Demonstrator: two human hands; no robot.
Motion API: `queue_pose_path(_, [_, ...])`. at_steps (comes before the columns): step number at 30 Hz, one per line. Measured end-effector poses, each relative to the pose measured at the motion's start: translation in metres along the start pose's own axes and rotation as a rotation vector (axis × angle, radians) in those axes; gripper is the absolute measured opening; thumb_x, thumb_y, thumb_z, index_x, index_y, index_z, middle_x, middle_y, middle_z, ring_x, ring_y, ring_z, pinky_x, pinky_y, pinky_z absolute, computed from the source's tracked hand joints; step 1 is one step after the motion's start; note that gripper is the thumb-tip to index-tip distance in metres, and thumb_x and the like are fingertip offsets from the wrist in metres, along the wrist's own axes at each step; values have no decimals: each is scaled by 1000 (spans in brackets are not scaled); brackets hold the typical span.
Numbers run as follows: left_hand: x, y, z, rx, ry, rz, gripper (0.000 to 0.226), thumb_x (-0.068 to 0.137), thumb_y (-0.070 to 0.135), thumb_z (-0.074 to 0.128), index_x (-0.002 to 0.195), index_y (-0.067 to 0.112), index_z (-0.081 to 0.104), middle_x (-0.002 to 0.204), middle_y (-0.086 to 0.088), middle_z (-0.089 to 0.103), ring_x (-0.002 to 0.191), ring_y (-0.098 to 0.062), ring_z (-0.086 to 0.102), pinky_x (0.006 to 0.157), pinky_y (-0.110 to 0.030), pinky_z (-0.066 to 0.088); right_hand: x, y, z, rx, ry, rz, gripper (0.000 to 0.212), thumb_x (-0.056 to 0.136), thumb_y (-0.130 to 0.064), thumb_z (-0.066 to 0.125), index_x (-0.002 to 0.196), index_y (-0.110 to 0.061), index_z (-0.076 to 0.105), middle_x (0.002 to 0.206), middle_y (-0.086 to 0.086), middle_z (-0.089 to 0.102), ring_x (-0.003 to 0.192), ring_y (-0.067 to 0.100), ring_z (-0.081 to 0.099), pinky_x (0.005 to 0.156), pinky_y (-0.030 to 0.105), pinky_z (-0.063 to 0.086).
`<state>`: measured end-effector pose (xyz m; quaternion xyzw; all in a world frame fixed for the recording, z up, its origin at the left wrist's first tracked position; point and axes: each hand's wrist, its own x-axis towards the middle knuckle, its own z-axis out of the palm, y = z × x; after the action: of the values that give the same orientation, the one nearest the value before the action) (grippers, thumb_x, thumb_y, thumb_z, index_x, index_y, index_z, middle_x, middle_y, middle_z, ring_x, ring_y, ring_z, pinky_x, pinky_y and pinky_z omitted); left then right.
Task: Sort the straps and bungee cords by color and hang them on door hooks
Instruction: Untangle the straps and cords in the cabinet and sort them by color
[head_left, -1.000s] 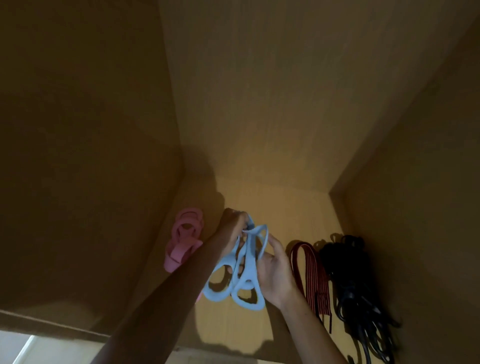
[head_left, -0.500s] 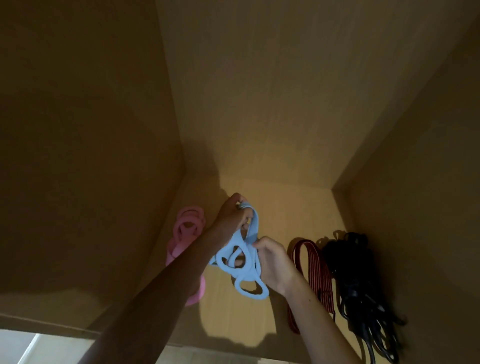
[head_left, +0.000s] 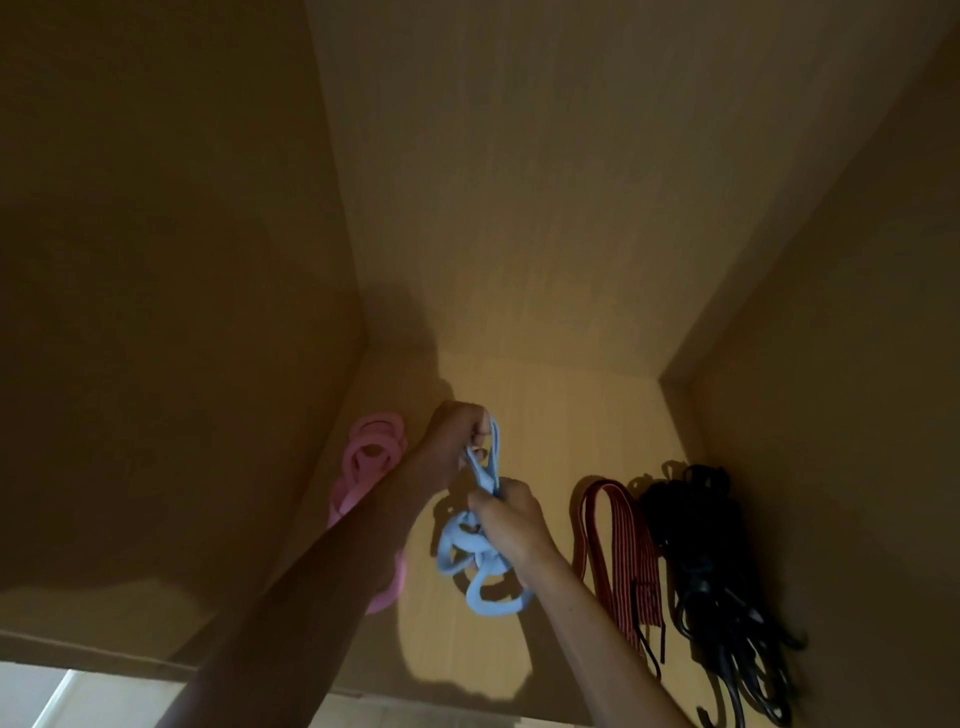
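The light blue straps (head_left: 467, 545) and the pink straps (head_left: 371, 457) are both looking plain. The red bungee cords (head_left: 621, 545) are carrying thin dark stripes. The black cords (head_left: 711, 566) are appearing plain. The wall panel (head_left: 571, 426) is showing yellowish tan with fine vertical lines.

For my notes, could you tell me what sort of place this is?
Probably inside a wooden wardrobe: bare wood panels meet in corners, and pink straps, red cords and black cords hang there.

Cannot see what holds the blue straps' (head_left: 457, 545) top, perhaps covered by the left hand (head_left: 457, 436). Left of the blue straps, lose part of the pink straps (head_left: 363, 480) behind a forearm (head_left: 332, 571); far right, black bungee cords (head_left: 696, 545) cut by the bottom edge.
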<state>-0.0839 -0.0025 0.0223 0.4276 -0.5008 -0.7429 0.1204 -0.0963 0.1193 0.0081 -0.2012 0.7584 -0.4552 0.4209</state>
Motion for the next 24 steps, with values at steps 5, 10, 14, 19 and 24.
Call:
queue_pose_path(5, [10, -15, -12, 204, 26, -19, 11, 66, 13, 57, 67, 11, 47, 67, -7, 48, 65, -21, 49, 65, -31, 42, 9, 4, -1, -66, 34, 114, 15, 90, -27, 47, 82, -15, 53, 65, -2, 48, 53, 12, 45, 50, 25, 33])
queue_pose_path(10, [25, -43, -16, 606, 91, 138, 10, 88, 9, 56, 82, 16, 53, 85, -4, 55, 84, -19, 54, 74, -30, 44, 11, 25, 16, -303, 90, 153, 41, 86, -50, 42, 108, -16, 48, 105, 15, 64, 83, 25, 62, 68, 34, 47])
queue_pose_path(14, [35, -45, -22, 540, 155, 209, 18, 86, 8, 58, 73, 20, 53, 86, -4, 57, 84, -19, 55, 73, -30, 46, 15, 28, 17, -309, 161, 59, 42, 85, -47, 46, 96, -10, 62, 104, 16, 62, 87, 29, 62, 70, 35, 50])
queue_pose_path(19, [41, -60, -25, 763, 163, 267, 5, 84, 3, 60, 83, 1, 64, 86, -15, 64, 78, -13, 52, 53, -10, 33, 10, 37, 18, -732, 274, 11, 55, 89, -52, 47, 127, -12, 44, 127, 7, 45, 122, 27, 39, 97, 36, 35])
queue_pose_path(24, [34, -55, -23, 831, 74, 280, 19, 81, 11, 59, 67, 15, 48, 71, -12, 50, 68, -19, 45, 62, -29, 32, 12, 37, 11, -721, 309, -18, 63, 85, -58, 47, 131, -15, 39, 129, 6, 41, 122, 26, 36, 97, 38, 33])
